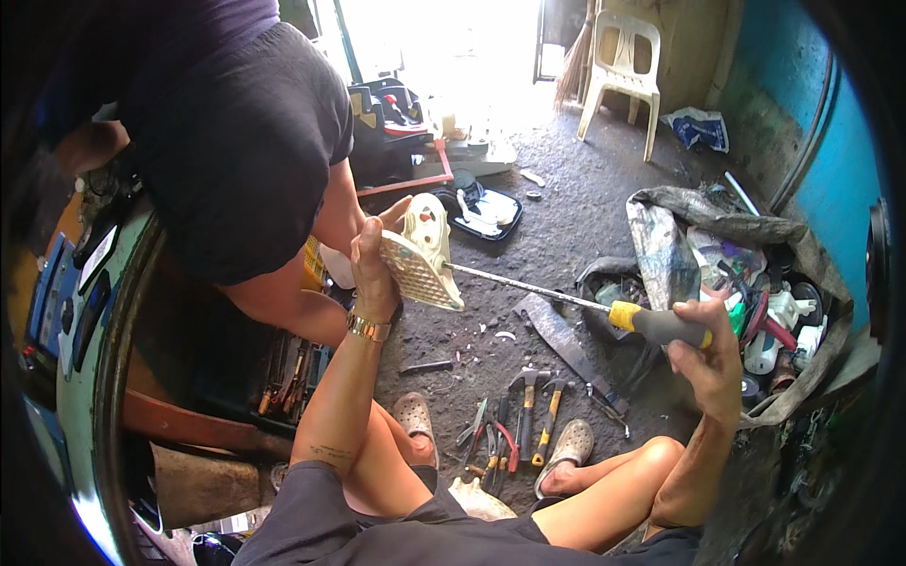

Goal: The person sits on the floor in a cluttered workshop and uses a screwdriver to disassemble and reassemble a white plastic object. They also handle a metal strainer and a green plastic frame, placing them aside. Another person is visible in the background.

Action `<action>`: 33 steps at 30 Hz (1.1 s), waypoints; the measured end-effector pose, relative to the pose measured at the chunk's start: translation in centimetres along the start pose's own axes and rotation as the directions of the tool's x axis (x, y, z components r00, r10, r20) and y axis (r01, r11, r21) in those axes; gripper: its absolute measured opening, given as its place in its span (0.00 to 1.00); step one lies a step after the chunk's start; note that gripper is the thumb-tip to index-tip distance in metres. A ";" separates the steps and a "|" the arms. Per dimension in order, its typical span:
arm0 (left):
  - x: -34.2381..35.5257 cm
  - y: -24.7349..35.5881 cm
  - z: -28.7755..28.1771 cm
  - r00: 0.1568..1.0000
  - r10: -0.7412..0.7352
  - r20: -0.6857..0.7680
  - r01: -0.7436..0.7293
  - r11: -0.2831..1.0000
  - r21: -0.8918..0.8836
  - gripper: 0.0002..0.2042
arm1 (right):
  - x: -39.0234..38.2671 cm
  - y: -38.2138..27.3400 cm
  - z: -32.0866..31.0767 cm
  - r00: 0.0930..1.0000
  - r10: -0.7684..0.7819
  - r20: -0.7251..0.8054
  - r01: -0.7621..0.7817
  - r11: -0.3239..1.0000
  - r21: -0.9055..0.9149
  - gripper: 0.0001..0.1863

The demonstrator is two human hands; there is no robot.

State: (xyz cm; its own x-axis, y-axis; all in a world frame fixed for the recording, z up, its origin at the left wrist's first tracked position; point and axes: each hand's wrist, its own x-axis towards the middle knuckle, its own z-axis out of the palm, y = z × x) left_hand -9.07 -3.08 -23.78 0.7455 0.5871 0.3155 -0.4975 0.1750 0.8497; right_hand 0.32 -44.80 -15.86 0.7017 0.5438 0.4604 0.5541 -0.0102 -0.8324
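Observation:
My left hand point(375, 272), raised in front of me with a gold wristwatch point(368, 326) below it, grips a cream plastic part point(422, 268) with a grid-patterned base and a rounded upper piece. In my right hand point(714, 363) is a long screwdriver, its grey and yellow handle point(651, 324) held by the fingers and thumb. The shaft point(528, 286) points left, and its tip meets the side of the plastic part. Whether the tip sits in a screw is too small to tell.
Hammers point(524, 406), pliers point(489, 448) and a wide blade point(559, 340) lie on the dirty floor. To the right slumps an open sack point(661, 241) of plastic scraps. Another person point(250, 141) stands close at left. A white chair point(625, 66) stands farther back.

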 end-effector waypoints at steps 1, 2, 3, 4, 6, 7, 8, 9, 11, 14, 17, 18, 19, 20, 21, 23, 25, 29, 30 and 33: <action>0.1 -0.2 -0.1 1.000 0.028 0.000 -0.028 0.999 0.016 0.38 | -0.3 0.1 0.4 0.999 -0.027 -0.027 0.029 0.997 0.066 0.13; 0.3 -0.6 -0.2 0.999 0.029 0.036 -0.029 1.000 -0.001 0.39 | -0.4 0.2 0.9 0.997 -0.051 -0.055 0.058 0.990 0.127 0.14; 0.3 -0.7 -0.1 0.998 0.028 0.057 -0.026 0.999 -0.030 0.39 | -0.6 -0.5 0.5 0.994 0.102 -0.031 -0.097 0.988 0.120 0.15; 0.2 -0.7 -0.1 0.997 0.027 0.078 -0.023 0.998 -0.058 0.39 | -0.6 -1.5 0.0 0.967 0.253 -0.009 -0.251 0.962 0.110 0.16; 0.2 -1.2 -0.5 0.995 0.049 0.085 -0.043 0.997 -0.065 0.40 | -1.0 -1.3 -0.2 0.970 0.239 -0.041 -0.238 0.971 0.022 0.19; 0.1 -1.3 -0.8 0.995 0.022 0.102 -0.017 0.998 -0.054 0.41 | -1.3 -0.1 0.4 0.994 0.071 -0.077 -0.076 0.995 -0.060 0.21; 0.2 -1.0 -1.0 0.993 0.007 0.120 -0.001 0.999 -0.047 0.43 | -1.3 0.9 0.8 0.989 -0.111 -0.098 0.096 0.984 -0.150 0.24; 0.3 -0.9 -1.0 0.991 -0.009 0.137 0.015 0.999 -0.039 0.44 | -1.2 0.9 0.5 0.986 -0.152 -0.075 0.144 0.985 -0.098 0.26; 0.3 -1.0 -0.9 0.991 0.008 0.133 -0.007 1.000 -0.008 0.44 | -1.1 1.3 0.0 0.972 -0.232 -0.025 0.233 0.972 0.014 0.31; -0.4 -0.8 0.5 0.992 0.037 0.122 -0.032 0.998 -0.045 0.41 | -2.5 -0.1 -0.5 0.978 0.194 -0.071 -0.184 0.974 0.129 0.32; -0.8 -0.9 1.3 0.990 0.020 0.136 -0.008 0.996 -0.089 0.40 | -2.8 0.9 0.0 0.977 0.023 -0.213 -0.039 0.996 -0.075 0.30; -1.0 -0.7 1.8 0.993 0.026 0.117 -0.015 0.996 -0.091 0.40 | -2.2 0.7 0.8 0.968 -0.150 -0.200 0.142 0.989 -0.050 0.28; -1.0 -0.8 1.9 0.994 0.022 0.109 -0.012 0.996 -0.089 0.40 | -2.4 0.7 0.2 0.990 -0.060 -0.126 0.064 0.998 0.028 0.28; -1.0 -0.9 1.7 0.995 0.019 0.099 -0.010 0.996 -0.088 0.40 | -2.6 0.6 -0.7 0.999 0.024 -0.041 -0.020 0.995 0.100 0.29; -1.0 -0.9 1.5 0.996 0.016 0.088 -0.008 0.996 -0.087 0.40 | -2.7 0.1 -1.2 0.994 0.102 0.049 -0.109 0.980 0.164 0.30; -1.2 -1.0 1.5 0.995 0.019 0.102 -0.011 0.997 -0.073 0.41 | -2.8 -0.8 -0.6 0.938 0.311 -0.152 -0.313 0.950 0.009 0.29; -1.4 -1.2 1.4 0.992 -0.013 0.123 0.018 0.999 -0.036 0.43 | -3.1 0.6 -0.1 0.975 0.083 -0.206 -0.098 0.993 -0.063 0.28; -1.4 -1.2 0.6 0.993 -0.043 0.109 0.034 0.996 0.080 0.46 | -2.9 0.4 -0.7 0.993 0.091 -0.072 -0.077 0.982 0.172 0.25; -1.5 -1.3 0.5 0.995 -0.035 0.097 0.025 0.995 0.101 0.46 | -3.2 0.3 -1.2 0.985 0.163 -0.052 -0.152 0.974 0.170 0.25; -1.7 -1.3 0.8 0.987 -0.060 0.146 0.055 0.998 0.034 0.46 | -3.2 1.1 -0.3 0.982 0.062 -0.177 -0.067 0.997 -0.026 0.24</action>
State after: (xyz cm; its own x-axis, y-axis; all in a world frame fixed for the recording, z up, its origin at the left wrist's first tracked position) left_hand -9.36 -4.93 -25.06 0.8306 0.4541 0.3224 -0.4399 0.1801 0.8798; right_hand -1.22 -46.80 -18.13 0.8027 0.3846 0.4557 0.5172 -0.0688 -0.8531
